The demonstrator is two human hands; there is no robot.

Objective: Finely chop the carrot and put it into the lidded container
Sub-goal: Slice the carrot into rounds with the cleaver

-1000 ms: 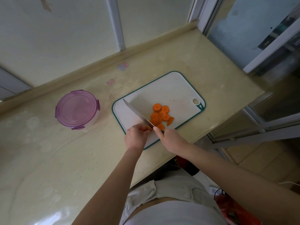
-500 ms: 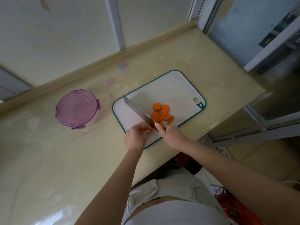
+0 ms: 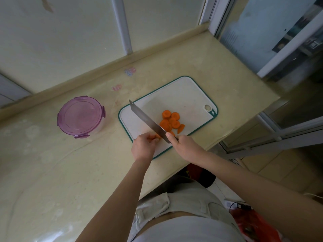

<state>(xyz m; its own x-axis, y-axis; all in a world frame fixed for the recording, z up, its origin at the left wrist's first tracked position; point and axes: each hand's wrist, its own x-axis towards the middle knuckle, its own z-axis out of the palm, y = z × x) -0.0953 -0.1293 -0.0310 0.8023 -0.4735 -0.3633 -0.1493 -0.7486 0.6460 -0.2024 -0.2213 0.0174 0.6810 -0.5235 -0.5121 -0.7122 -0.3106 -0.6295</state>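
Several orange carrot slices [image 3: 171,120] lie in a pile on a white cutting board [image 3: 181,95] with a green rim. My right hand [image 3: 183,145] grips the handle of a kitchen knife [image 3: 148,120], its blade slanting up and left over the board. My left hand [image 3: 144,145] holds a small stub of carrot [image 3: 157,136] at the board's near edge, just left of the blade. The round container [image 3: 81,117] with a purple clip-on lid sits closed on the counter, left of the board.
The beige counter [image 3: 52,172] runs along a tiled wall and ends at a front edge just below the board. A glass sliding door [image 3: 262,32] stands at the right. A red bag [image 3: 253,222] lies on the floor below.
The knife blade has lifted slightly and its tip has swung up off the board. Both hands stay at the board's near edge.
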